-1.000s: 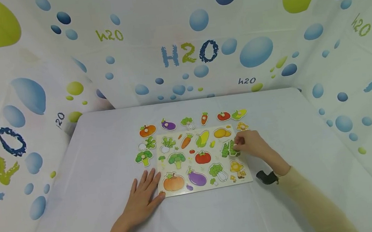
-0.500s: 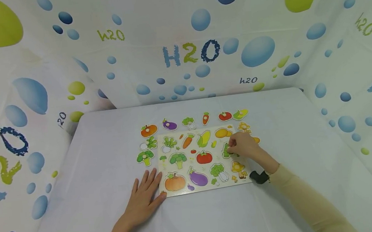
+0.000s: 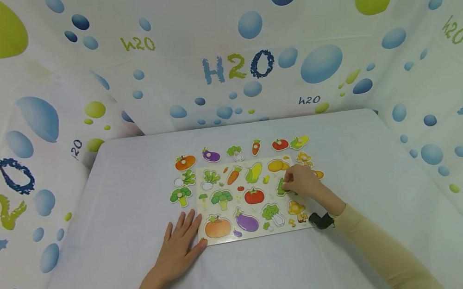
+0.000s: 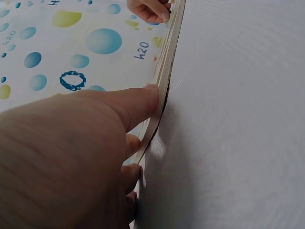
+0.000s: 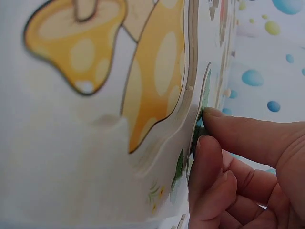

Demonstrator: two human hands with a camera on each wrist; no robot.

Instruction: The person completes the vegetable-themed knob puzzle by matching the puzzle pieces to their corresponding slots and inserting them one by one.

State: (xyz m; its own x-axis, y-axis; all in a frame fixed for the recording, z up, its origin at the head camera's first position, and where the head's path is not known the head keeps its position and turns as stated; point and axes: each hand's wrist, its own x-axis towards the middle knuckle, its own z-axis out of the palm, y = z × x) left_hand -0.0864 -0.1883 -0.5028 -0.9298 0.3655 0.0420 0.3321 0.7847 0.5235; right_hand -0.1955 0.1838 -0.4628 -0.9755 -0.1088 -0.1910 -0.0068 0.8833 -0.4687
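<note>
A wooden puzzle board (image 3: 240, 234) printed with vegetables lies on the white table. My right hand (image 3: 307, 183) is over the board's right side, thumb and fingertips pinching a green vegetable puzzle piece (image 3: 280, 188). That piece, seen edge-on as a thin green sliver (image 5: 205, 98) in the right wrist view, is close against the board's surface; the fingers hide most of it. My left hand (image 3: 178, 248) lies spread on the cloth, its thumb on the board's lower left corner. In the left wrist view, the thumb (image 4: 143, 102) touches the board's edge (image 4: 167, 71).
Loose knobbed pieces surround the board: pumpkin (image 3: 185, 162), turnip (image 3: 184, 179) and broccoli (image 3: 180, 196) at left, eggplant (image 3: 211, 155), cabbage (image 3: 234, 152), carrot (image 3: 256, 147), tomato (image 3: 280, 144) and corn (image 3: 299, 142) behind, mushroom (image 3: 304, 158) at right. Patterned curtains enclose the table.
My right hand has moved a little left with the green vegetable piece, onto the matching printed picture, and has barely moved in the last half second. The left hand stays put.
</note>
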